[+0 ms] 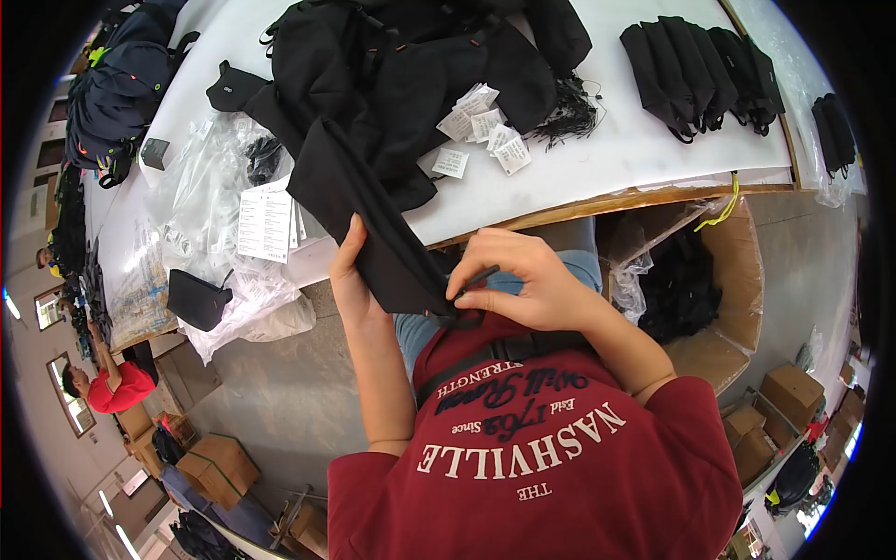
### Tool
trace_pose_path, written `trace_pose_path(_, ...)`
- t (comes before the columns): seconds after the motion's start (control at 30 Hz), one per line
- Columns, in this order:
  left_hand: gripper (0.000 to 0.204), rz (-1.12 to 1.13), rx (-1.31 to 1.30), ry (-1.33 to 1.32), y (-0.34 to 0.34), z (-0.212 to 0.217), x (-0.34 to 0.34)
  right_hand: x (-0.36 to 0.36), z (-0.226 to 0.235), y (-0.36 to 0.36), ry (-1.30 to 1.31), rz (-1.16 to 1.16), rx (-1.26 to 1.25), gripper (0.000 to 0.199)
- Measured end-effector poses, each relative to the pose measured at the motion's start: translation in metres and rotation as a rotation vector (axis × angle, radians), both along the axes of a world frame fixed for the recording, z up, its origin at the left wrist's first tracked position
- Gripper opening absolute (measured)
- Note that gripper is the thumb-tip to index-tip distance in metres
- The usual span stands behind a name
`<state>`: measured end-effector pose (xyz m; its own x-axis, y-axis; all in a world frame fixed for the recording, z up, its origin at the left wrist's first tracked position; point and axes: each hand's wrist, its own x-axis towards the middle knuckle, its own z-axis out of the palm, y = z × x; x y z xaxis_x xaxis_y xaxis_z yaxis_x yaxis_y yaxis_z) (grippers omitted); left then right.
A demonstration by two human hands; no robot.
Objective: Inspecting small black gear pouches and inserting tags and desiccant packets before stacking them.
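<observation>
Two bare hands work at chest height, just above the person's red shirt (pixel 551 457). Left hand (pixel 352 280) has its fingers lying nearly straight along the far side of a black garment (pixel 373 201), thumb hidden behind the cloth, so it supports the fabric w/ a loose clasp. Right hand (pixel 523 275) is curled tight, thumb & forefinger pinching a thin black strap or tab (pixel 473 280) at the garment's lower corner; rest of the fingers folded in. Garment hangs off the table edge (pixel 579 201) down to both hands, its upper part joined to 1 big heap of black clothing (pixel 420 65) on the white tabletop. Right of the knees, 1 open cardboard box (pixel 737 280) w/ clear liner holds more black pieces. On the table: approx 6 small white tags (pixel 481 126) scattered beside a tangle of black cords (pixel 569 112); 1 stack of white printed cards (pixel 266 224) on crumpled clear plastic bags (pixel 201 201); 2 small black pouches, one (pixel 196 299) near the table's near-left edge, one (pixel 233 89) further up; 1 small grey box (pixel 154 152). Far right, 1 row of approx 4 folded black items (pixel 700 70), plus 1 more bundle (pixel 833 135) in plastic at the edge. Far left, 1 pile of dark bags (pixel 126 79). Another person in red (pixel 117 387) sits well off, lower left, amid several brown cartons (pixel 215 467).
</observation>
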<state>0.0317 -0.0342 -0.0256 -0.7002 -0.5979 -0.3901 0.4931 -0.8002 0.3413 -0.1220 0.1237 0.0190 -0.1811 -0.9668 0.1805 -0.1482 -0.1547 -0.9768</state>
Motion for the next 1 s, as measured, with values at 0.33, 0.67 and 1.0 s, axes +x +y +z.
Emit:
trace_pose_path(0.33,0.039,-0.056,-0.054,-0.075,0.029,0.024,-0.017,-0.011,0.008,-0.014,0.839,-0.156,-0.082,0.059)
trace_pose_path(0.67,0.073,0.017,-1.148,-0.62,0.009,0.031,0.014,-0.037,0.008,-0.003,-0.043,-0.09,0.037,0.044)
trace_pose_path(1.0,0.029,-0.024,-1.641,-0.592,0.002,0.051,0.011,-0.072,0.012,0.008,0.085,-0.115,0.085,0.042)
